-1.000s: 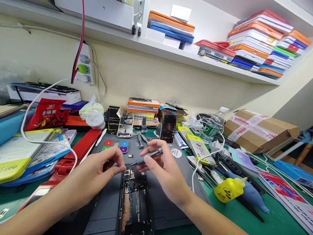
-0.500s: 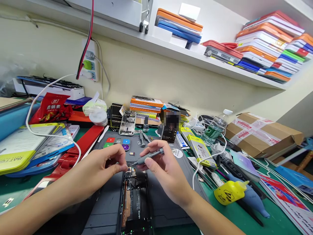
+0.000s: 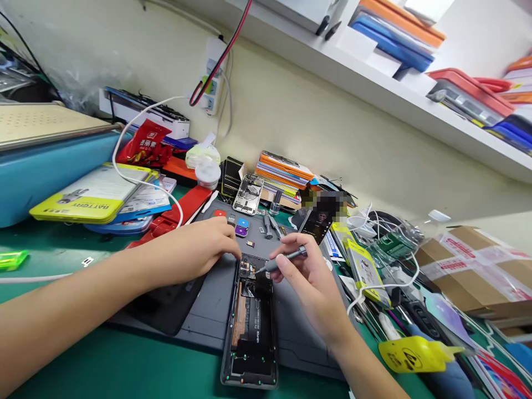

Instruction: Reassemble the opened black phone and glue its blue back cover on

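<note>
An opened phone (image 3: 251, 332) lies on a grey mat (image 3: 208, 316), its inner parts showing and its camera end away from me. My right hand (image 3: 310, 282) grips a grey screwdriver (image 3: 286, 261), whose thin tip points at the phone's upper part. Fingers of my left hand (image 3: 208, 246) are bent together at the phone's upper left corner; anything between them is too small to make out. Under my left forearm lies a dark flat panel (image 3: 166, 310). A small card tray (image 3: 250, 243) sits on the mat just beyond the phone.
Behind the mat stand a disassembled phone (image 3: 248, 194), a stack of boxes (image 3: 282, 172) and a propped phone (image 3: 318, 221). To the right are a yellow bottle (image 3: 415, 353), loose tools and a cardboard box (image 3: 477, 271). A red tool (image 3: 183, 213) and battery packs (image 3: 91, 194) lie left.
The view has tilted and turned left, showing the whole phone. My left fingers have moved away from the screwdriver tip to the phone's left corner. The screwdriver remains in my right hand.
</note>
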Demonstrator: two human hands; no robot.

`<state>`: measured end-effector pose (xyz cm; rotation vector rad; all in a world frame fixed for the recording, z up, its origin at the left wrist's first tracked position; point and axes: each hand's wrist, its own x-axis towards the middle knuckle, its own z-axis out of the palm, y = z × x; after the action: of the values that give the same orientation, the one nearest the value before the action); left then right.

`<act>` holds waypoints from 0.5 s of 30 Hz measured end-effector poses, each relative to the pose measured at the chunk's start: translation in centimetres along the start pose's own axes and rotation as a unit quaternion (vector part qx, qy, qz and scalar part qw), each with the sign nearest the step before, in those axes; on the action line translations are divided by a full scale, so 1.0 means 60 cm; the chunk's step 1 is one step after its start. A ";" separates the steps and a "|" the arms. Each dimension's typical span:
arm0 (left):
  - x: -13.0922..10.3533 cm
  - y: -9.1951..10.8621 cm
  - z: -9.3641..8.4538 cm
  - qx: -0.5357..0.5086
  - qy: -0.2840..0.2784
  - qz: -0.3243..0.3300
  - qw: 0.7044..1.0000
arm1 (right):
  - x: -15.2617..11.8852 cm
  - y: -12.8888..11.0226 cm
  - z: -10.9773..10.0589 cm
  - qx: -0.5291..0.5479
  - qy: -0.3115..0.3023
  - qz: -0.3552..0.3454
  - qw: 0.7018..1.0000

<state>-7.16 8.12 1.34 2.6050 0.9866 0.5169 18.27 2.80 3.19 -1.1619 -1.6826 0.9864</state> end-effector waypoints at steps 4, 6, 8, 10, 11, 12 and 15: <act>-0.006 -0.006 -0.001 0.045 -0.033 0.050 0.997 | 0.005 -0.002 0.007 -0.031 -0.006 0.002 1.000; -0.007 -0.004 -0.003 0.067 -0.039 0.070 0.994 | 0.007 -0.002 0.010 -0.037 -0.007 -0.001 0.999; -0.006 -0.003 -0.006 0.088 -0.041 0.086 0.992 | 0.009 -0.002 0.011 -0.041 -0.013 -0.005 0.999; -0.004 -0.001 -0.008 0.108 -0.042 0.101 0.988 | 0.011 -0.001 0.012 -0.046 -0.023 -0.010 0.999; -0.004 0.000 -0.009 0.118 -0.041 0.107 0.986 | 0.011 -0.001 0.013 -0.048 -0.028 -0.011 0.998; -0.003 0.000 -0.010 0.127 -0.040 0.115 0.984 | 0.012 -0.001 0.013 -0.051 -0.032 -0.013 0.998; -0.002 0.002 -0.010 0.152 -0.036 0.137 0.978 | 0.014 -0.002 0.015 -0.062 -0.042 -0.018 0.997</act>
<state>-7.45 8.02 1.92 3.0337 0.7362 0.3543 17.19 3.45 3.16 -1.1808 -1.8464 0.9314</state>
